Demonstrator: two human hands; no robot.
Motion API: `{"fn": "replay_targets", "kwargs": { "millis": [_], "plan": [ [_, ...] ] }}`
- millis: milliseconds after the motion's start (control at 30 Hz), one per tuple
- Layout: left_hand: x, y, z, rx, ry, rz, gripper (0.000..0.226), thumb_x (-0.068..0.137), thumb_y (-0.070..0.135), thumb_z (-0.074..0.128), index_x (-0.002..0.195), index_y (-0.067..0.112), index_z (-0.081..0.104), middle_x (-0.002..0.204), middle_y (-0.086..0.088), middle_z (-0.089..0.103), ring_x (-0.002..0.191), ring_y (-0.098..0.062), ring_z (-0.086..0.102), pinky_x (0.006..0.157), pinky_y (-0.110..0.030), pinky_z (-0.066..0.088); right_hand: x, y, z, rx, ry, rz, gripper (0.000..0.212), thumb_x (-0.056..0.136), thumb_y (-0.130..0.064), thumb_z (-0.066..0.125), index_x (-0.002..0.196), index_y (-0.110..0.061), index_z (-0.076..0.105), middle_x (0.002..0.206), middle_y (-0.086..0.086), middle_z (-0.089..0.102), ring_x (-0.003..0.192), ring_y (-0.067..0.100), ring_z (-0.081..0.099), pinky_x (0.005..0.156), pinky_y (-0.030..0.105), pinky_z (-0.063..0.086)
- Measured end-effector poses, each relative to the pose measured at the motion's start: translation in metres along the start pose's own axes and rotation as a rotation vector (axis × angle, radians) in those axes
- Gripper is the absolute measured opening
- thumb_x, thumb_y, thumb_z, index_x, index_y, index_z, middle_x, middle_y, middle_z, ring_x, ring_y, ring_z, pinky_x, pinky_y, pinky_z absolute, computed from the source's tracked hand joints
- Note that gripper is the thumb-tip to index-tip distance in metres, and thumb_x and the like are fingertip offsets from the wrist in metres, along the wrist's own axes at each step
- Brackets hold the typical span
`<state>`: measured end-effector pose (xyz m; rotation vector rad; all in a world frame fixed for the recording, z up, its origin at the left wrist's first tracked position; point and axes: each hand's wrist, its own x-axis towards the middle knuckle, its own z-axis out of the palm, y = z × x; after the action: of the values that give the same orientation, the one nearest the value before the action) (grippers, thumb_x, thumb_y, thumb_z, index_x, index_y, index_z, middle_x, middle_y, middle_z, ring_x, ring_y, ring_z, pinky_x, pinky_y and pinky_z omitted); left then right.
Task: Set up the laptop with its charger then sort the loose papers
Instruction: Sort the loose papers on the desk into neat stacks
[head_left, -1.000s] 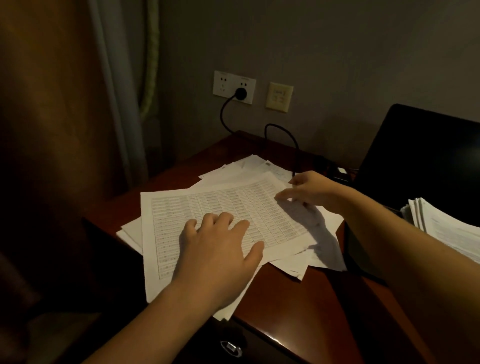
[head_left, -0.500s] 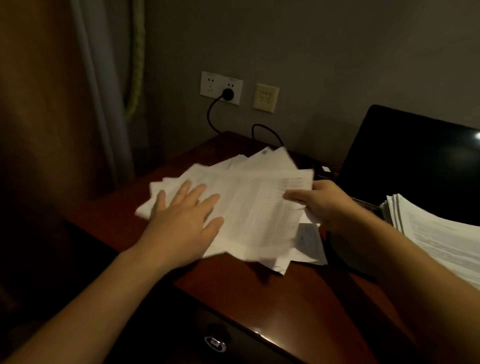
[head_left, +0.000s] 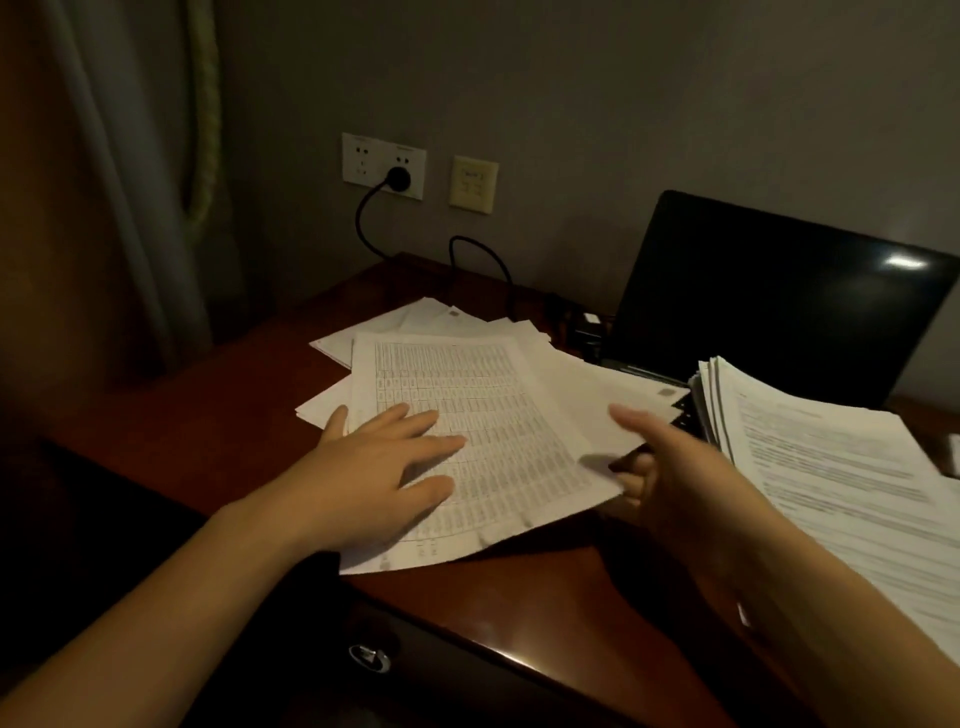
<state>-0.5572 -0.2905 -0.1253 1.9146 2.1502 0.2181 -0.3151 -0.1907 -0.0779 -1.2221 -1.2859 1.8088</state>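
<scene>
Loose papers (head_left: 493, 415) lie fanned in an untidy pile on the dark wooden bench (head_left: 519, 613), the top sheet printed with a dense table and its near right corner raised off the wood. The left hand (head_left: 374, 483) rests flat on that sheet, fingers straight and spread. The right hand (head_left: 675, 483) grips the pile's right edge, thumb over the paper and fingers curled beneath. Just right of it a thicker stack of printed sheets (head_left: 831, 467) lies across the keyboard of an open laptop (head_left: 769, 312), whose screen is dark. Behind the pile a black cable (head_left: 478, 254) runs towards a plug (head_left: 399, 179) in the wall socket (head_left: 363, 161). A curtain (head_left: 130, 208) hangs at the left.
</scene>
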Motion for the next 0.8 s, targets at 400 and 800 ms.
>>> {"fn": "replay_targets", "kwargs": {
  "millis": [400, 800],
  "plan": [
    [-0.004, -0.012, 0.000, 0.049, 0.048, -0.053, 0.070, 0.085, 0.081, 0.018, 0.151, 0.057, 0.014, 0.165, 0.020, -0.001, 0.152, -0.007, -0.012, 0.117, -0.055, -0.021, 0.021, -0.022, -0.002, -0.510, -0.289, 0.187, 0.026, 0.093, -0.018, 0.065, 0.117, -0.010, 0.059, 0.101, 0.017, 0.075, 0.084, 0.032, 0.076, 0.062, 0.037, 0.062],
    [-0.005, 0.041, -0.001, -0.076, -0.028, 0.122, 0.102, 0.071, 0.091, 0.039, 0.153, 0.053, -0.007, 0.150, 0.041, -0.017, 0.139, 0.017, -0.018, 0.119, -0.024, -0.011, 0.028, -0.006, -0.006, -0.576, -0.259, 0.006, 0.018, 0.096, -0.022, 0.064, 0.086, -0.008, 0.067, 0.090, 0.008, 0.078, 0.086, 0.021, 0.076, 0.076, 0.034, 0.061]
  ]
}}
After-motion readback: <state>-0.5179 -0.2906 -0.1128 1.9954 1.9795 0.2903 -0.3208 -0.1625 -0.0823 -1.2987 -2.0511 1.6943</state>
